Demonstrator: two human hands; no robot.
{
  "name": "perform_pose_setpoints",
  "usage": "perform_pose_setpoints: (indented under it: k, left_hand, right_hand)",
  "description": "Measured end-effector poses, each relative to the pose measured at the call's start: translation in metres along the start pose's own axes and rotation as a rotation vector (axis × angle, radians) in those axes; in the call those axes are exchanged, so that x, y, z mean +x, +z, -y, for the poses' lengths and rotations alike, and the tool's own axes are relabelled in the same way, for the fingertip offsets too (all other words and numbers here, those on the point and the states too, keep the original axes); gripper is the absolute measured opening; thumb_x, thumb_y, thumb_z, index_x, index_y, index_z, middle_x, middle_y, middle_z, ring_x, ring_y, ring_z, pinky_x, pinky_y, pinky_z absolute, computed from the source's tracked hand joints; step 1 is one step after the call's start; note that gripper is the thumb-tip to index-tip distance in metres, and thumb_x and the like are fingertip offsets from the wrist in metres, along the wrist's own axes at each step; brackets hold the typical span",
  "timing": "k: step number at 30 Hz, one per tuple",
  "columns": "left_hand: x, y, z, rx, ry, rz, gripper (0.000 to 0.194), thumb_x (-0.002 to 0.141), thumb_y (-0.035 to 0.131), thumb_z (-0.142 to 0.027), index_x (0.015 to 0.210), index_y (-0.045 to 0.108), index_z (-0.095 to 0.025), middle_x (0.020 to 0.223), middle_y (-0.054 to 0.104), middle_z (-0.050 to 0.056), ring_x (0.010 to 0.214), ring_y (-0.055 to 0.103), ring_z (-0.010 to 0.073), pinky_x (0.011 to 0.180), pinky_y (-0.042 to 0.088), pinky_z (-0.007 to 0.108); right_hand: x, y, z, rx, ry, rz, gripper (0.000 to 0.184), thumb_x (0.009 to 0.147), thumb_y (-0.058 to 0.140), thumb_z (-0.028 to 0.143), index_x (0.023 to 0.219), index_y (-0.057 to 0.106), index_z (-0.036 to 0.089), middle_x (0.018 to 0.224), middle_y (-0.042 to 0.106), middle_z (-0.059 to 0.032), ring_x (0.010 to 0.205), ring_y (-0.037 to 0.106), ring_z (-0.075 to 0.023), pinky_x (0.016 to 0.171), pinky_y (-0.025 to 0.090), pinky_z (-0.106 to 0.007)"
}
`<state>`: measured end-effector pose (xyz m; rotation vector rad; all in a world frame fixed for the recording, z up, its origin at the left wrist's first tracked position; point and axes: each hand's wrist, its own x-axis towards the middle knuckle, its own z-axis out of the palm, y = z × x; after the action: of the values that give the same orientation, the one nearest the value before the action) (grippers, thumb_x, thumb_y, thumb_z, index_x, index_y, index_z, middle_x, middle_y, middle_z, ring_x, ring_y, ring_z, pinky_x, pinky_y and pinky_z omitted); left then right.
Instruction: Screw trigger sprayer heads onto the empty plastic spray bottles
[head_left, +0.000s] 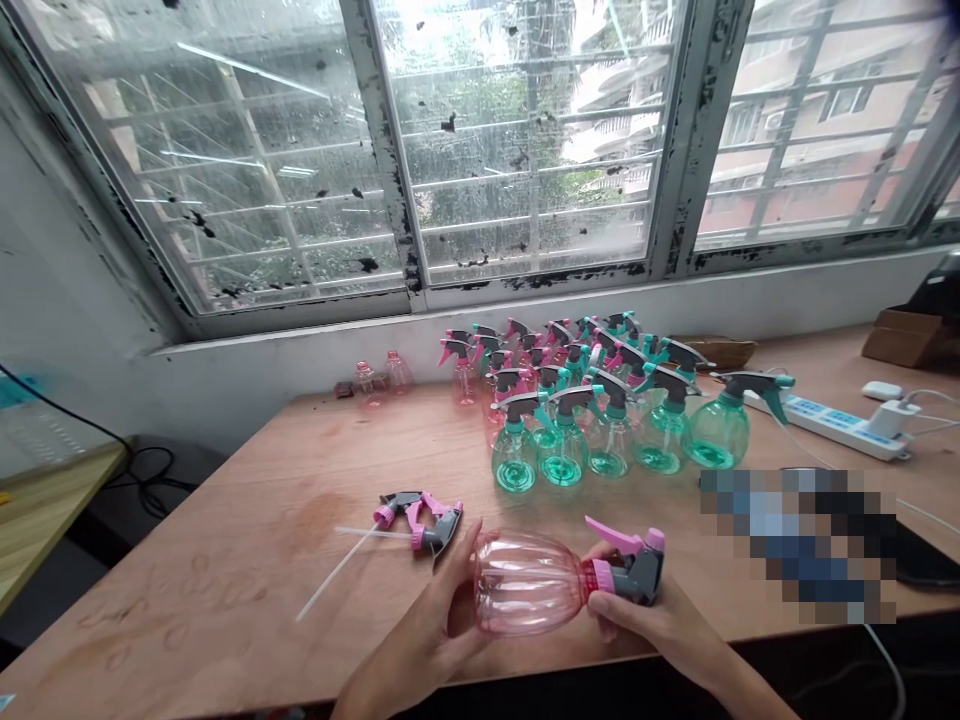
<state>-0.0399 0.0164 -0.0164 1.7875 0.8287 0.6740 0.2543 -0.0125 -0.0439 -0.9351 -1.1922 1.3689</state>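
Observation:
A clear pink spray bottle (529,582) lies sideways in the air above the table's front edge, held between both hands. My left hand (442,610) wraps round its base end. At the neck, my right hand (637,605) grips the pink collar below the grey and pink trigger head (637,568), which sits on the bottle. Just beyond my left hand, two loose pink and grey trigger heads (435,530) lie on the wooden table (247,560), their thin tubes pointing left.
Several green and pink spray bottles (562,440) stand grouped at the back. Two headless pink bottles (367,385) stand by the wall. On the right are a white power strip (832,425), cables, a brown box (900,337) and a blurred-out patch (799,545).

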Motion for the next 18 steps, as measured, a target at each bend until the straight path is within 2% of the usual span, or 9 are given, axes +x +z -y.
perform_pose_setpoints:
  k: [3,6,10,12,14,18]
  left_hand:
    - [0.0,0.001,-0.004,-0.019,-0.035,-0.001,0.095,0.093,0.065,-0.048,0.162,0.001,-0.034,0.169,0.027,0.01,0.151,0.036,0.0332,0.123,0.033,0.048]
    - [0.0,0.001,-0.012,0.009,-0.068,-0.01,0.108,0.087,0.073,-0.051,0.162,-0.002,-0.032,0.169,0.027,0.011,0.154,0.028,0.0338,0.126,0.023,0.05]
    - [-0.001,-0.001,-0.015,0.104,-0.072,-0.014,0.106,0.083,0.077,-0.05,0.163,0.011,-0.029,0.17,0.025,0.011,0.157,0.021,0.0344,0.129,0.013,0.05]
    - [-0.001,-0.001,-0.014,0.102,-0.065,-0.008,0.1,0.085,0.075,-0.048,0.162,0.013,-0.031,0.17,0.024,0.01,0.156,0.025,0.0339,0.128,0.018,0.049]
    - [-0.001,0.0,-0.013,0.067,-0.054,0.003,0.098,0.089,0.072,-0.047,0.163,0.009,-0.032,0.171,0.024,0.01,0.155,0.028,0.0333,0.126,0.026,0.048]
    - [-0.002,0.002,-0.014,0.075,-0.05,-0.02,0.092,0.093,0.065,-0.046,0.163,0.007,-0.03,0.169,0.029,0.01,0.157,0.022,0.0318,0.126,0.028,0.045]
  right_hand:
    - [0.0,0.0,0.001,0.003,-0.004,0.004,0.041,0.078,0.085,0.047,0.102,0.066,0.02,0.062,0.069,0.0025,0.054,0.063,-0.0184,0.057,0.055,-0.033]
    - [0.0,0.001,0.0,-0.004,-0.007,-0.007,0.04,0.079,0.084,0.047,0.102,0.066,0.02,0.061,0.069,0.0025,0.054,0.063,-0.0186,0.058,0.055,-0.033]
    - [0.0,0.001,-0.002,-0.022,-0.019,0.003,0.039,0.081,0.082,0.048,0.1,0.065,0.019,0.061,0.068,0.0023,0.055,0.062,-0.0178,0.058,0.053,-0.032]
    - [0.001,0.001,-0.003,-0.034,-0.024,0.01,0.039,0.081,0.081,0.049,0.099,0.065,0.019,0.061,0.067,0.002,0.055,0.061,-0.0182,0.059,0.053,-0.033]
    - [0.001,0.0,-0.004,-0.043,-0.023,0.008,0.039,0.08,0.081,0.051,0.097,0.065,0.019,0.061,0.068,0.0016,0.055,0.062,-0.0186,0.059,0.053,-0.033]
    - [0.001,0.0,-0.004,-0.037,-0.017,0.0,0.041,0.079,0.082,0.053,0.098,0.065,0.02,0.061,0.07,0.0015,0.054,0.064,-0.0188,0.059,0.054,-0.033]
